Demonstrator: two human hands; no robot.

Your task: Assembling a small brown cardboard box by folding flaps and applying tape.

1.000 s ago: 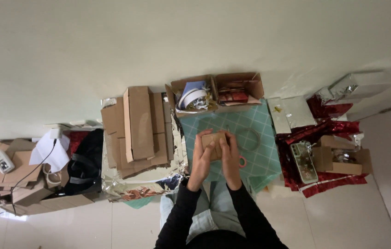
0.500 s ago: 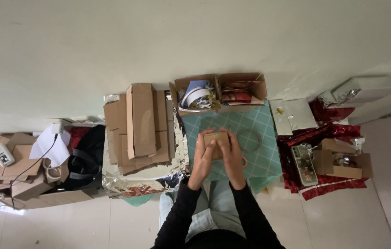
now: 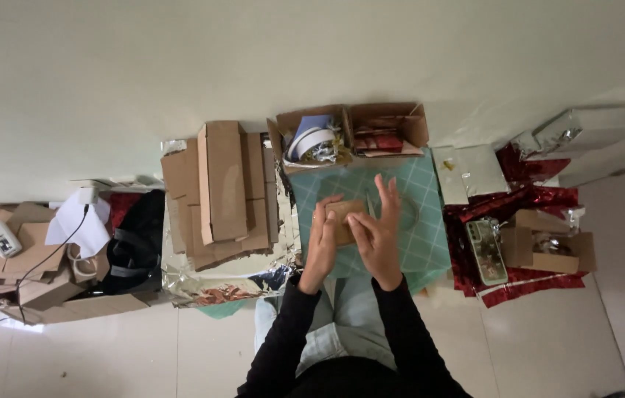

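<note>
The person sits on the floor with both hands raised over a green grid mat (image 3: 423, 243). Between the hands is a small brown box (image 3: 347, 220), held above the mat's near half. The left hand (image 3: 322, 237) lies against the box's left side, fingers straight and close together, pressed flat to the card. The right hand (image 3: 379, 234) covers the box's right end from above, and its fingers are now fanned upward and apart, where half a second ago they were curled down closer over the box. The box itself shows more of its top face than before, when both hands nearly hid it. Whether the right thumb pinches the box's edge I cannot tell; the palm hides it.

The hands sit in much the same spot over the mat as in the earlier frames.

Just left of the mat lies a pile of flat cardboard (image 3: 222, 188) on silver foil (image 3: 231, 284). At the mat's far edge stands an open carton (image 3: 349, 133) holding a white tape roll (image 3: 311, 141) and red packets. To the right, red foil (image 3: 526, 203) spreads over the floor with a small open box (image 3: 548, 247) on it. Far left are more cartons (image 3: 2, 250) and a black bag (image 3: 135, 247).
</note>
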